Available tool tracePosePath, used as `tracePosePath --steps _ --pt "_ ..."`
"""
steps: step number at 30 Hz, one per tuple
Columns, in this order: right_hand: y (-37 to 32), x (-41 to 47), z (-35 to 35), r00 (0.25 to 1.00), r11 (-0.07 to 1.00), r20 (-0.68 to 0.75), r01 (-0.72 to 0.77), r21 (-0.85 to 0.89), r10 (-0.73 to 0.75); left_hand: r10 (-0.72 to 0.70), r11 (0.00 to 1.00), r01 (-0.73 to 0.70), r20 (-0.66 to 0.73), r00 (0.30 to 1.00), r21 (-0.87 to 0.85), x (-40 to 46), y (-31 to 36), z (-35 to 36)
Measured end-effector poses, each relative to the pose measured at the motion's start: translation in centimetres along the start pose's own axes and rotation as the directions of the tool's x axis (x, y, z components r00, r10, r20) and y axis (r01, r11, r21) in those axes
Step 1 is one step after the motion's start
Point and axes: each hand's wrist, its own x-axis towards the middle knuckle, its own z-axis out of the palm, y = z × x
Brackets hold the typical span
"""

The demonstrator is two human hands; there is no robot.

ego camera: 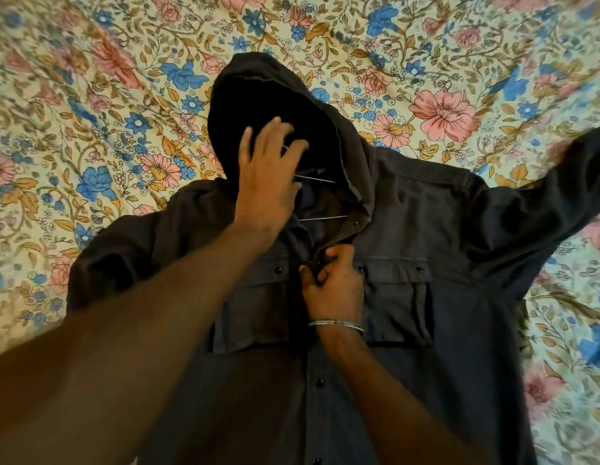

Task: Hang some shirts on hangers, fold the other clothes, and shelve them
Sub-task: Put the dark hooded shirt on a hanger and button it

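Observation:
A dark grey hooded shirt (pixel 426 236) lies front-up on the floral bedsheet (pixel 90 95), its hood pointing away from me and one sleeve spread to the right. Thin metal hanger wires (pixel 320 217) show inside the open neck. My left hand (pixel 268 182) hovers over the neck and hood opening, fingers spread and relaxed, holding nothing. My right hand (pixel 335 283), with a metal bangle on the wrist, pinches the button placket at chest height between the two flap pockets.
The flowered sheet covers the whole bed around the shirt. The shirt's lower part runs out of view at the bottom edge. A dark bit of cloth (pixel 523 317) peeks out at the shirt's right side.

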Motion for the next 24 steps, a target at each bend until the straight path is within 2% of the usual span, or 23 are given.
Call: tracePosePath --steps 2,3,5,7,10,13,16,18,20,24 --pt "0.0 0.1 0.0 1.0 1.0 -0.019 0.002 -0.024 -0.002 -0.198 0.971 0.179 -0.118 0.973 -0.156 -4.8 2.0 -0.5" --pt "0.0 0.1 0.0 0.999 1.0 -0.032 0.005 -0.029 -0.005 -0.283 0.937 0.253 -0.099 0.954 -0.241 -7.5 3.0 -0.5" --pt "0.2 0.1 -0.1 0.998 1.0 -0.068 -0.006 -0.009 0.006 -0.434 0.813 0.423 0.067 0.898 -0.4 -12.7 5.0 0.1" --pt "0.5 0.0 -0.3 0.996 0.999 -0.086 -0.032 0.017 0.033 -0.519 0.686 0.557 0.222 0.826 -0.469 -16.0 6.2 1.1" --pt "1.0 -0.2 -0.4 0.997 0.999 -0.067 -0.036 0.015 0.037 -0.55 0.654 0.602 0.258 0.794 -0.458 -16.7 7.1 1.6" --pt "0.8 -0.4 -0.2 0.999 0.998 -0.053 -0.01 -0.06 0.007 -0.585 0.627 0.631 0.257 0.769 -0.457 -15.5 7.3 1.3" --pt "0.6 -0.2 0.0 0.994 0.993 -0.078 -0.08 -0.084 0.073 -0.638 0.6 0.673 0.249 0.729 -0.433 -14.4 6.9 1.0" --pt "0.4 -0.1 0.1 0.994 0.994 -0.093 -0.073 -0.081 0.065 -0.642 0.561 0.696 0.294 0.708 -0.449 -13.7 6.4 1.1" --pt "0.8 -0.2 0.1 0.993 0.998 -0.103 -0.058 -0.029 0.055 -0.636 0.524 0.718 0.349 0.688 -0.458 -13.2 6.3 1.0" --pt "2.2 -0.5 0.3 0.987 0.974 -0.047 -0.144 0.177 0.154 -0.656 0.523 0.757 0.382 0.651 -0.391 -12.3 6.1 1.4"
